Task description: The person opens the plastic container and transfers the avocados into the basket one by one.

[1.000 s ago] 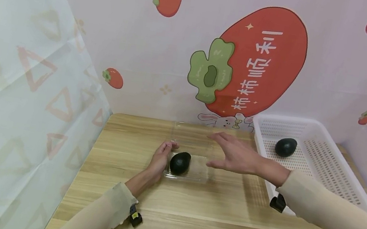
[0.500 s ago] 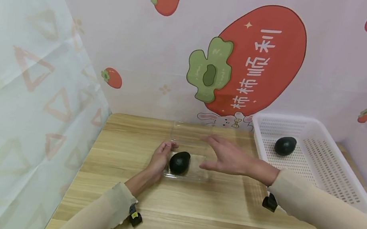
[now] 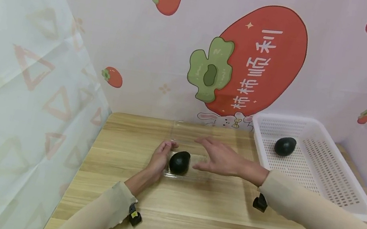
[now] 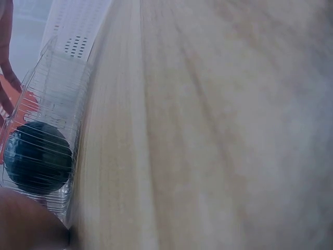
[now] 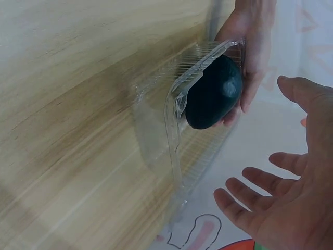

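A clear plastic clamshell container (image 3: 196, 175) lies on the wooden table with its lid (image 3: 186, 131) folded back toward the wall. A dark avocado (image 3: 179, 163) sits in the left part of its base; ribbed walls show around it in both wrist views. My left hand (image 3: 159, 158) grips the container's left side, its fingertips at the hinge. Over the right part of the container hovers my right hand (image 3: 220, 158), fingers spread and thumb apart, holding nothing. In the right wrist view, this hand (image 5: 283, 192) faces the avocado (image 5: 214, 94) with a gap between them.
A white perforated basket (image 3: 346, 166) stands on the right of the table, with a second avocado (image 3: 285, 146) inside. Behind the table rises a wall cover printed with persimmons (image 3: 261, 62). A white patterned sheet (image 3: 25, 104) borders the left side.
My right hand has moved left, from the container's right edge to over its base, closer to the avocado. My left hand, the container and the avocados have stayed put.
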